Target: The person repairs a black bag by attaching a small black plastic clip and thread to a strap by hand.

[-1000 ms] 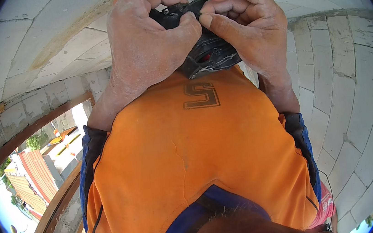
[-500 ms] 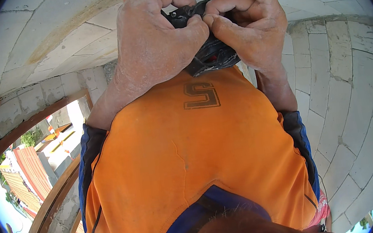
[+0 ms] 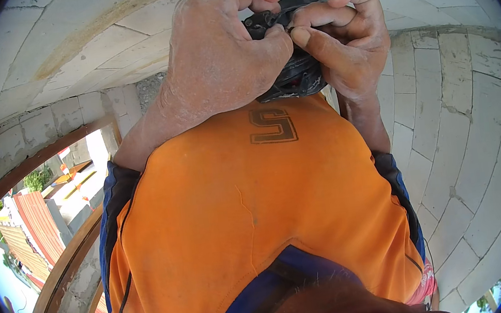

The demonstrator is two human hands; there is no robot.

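- The person's left hand [image 3: 226,51] is closed on a black, wrinkled, flexible bundle [image 3: 301,71], its thumb laid along the near side, seemingly to steady it.
- The person's right hand [image 3: 349,43] pinches the same bundle, thumb and forefinger together right beside the left thumb; so close a pairing suggests fine control over one small spot.
- The bundle sits between both hands, in front of the lower part of an orange fabric shirt [image 3: 254,187] with a dark blue collar [image 3: 254,295], probably raised there for easy reach.
- The fingers cover the pinched spot, so exactly what lies between the tips is hard to tell.
- A pale grey block wall [image 3: 439,135] stands beyond the right arm.
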